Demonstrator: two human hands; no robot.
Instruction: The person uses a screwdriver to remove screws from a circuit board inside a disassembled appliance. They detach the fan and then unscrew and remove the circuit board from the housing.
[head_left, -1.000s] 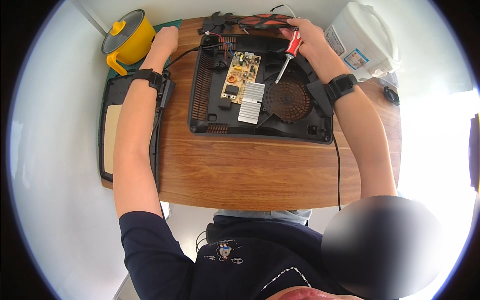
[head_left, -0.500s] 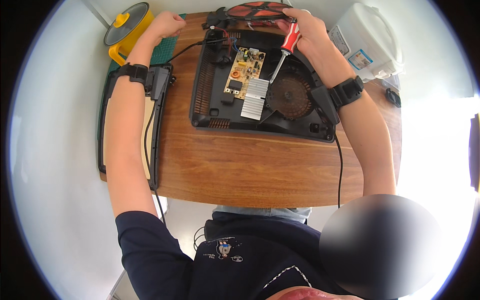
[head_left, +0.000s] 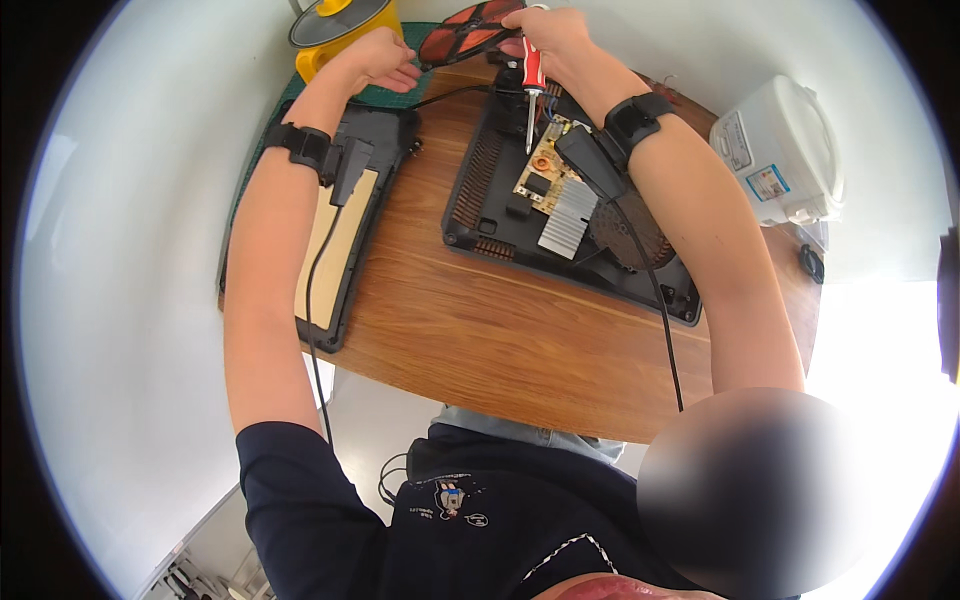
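My right hand (head_left: 562, 42) pinches the edge of a round induction coil (head_left: 467, 32), copper-coloured with black spokes, and keeps a red-and-white screwdriver (head_left: 533, 68) in the same grip, its shaft pointing down. At the coil's left side is my left hand (head_left: 385, 62), its fingers apart with nothing in them; I cannot tell whether it touches the rim. Below my right forearm lies an open black cooker housing (head_left: 470, 190) with a circuit board (head_left: 541, 164), a silver heat sink (head_left: 568, 222) and a round fan (head_left: 625, 235), partly covered by the wrist device.
A black-framed cooker panel (head_left: 350, 290) with a beige sheet lies under my left forearm. Behind it stand a yellow pot (head_left: 345, 25) and a green mat (head_left: 425, 38). A white lidded appliance (head_left: 765, 150) stands at the right. Cables trail from black devices strapped to both wrists.
The coil and screwdriver have moved left in my right hand, across toward the mat. My left hand has come closer and its curled fingers have opened. The view has turned left.
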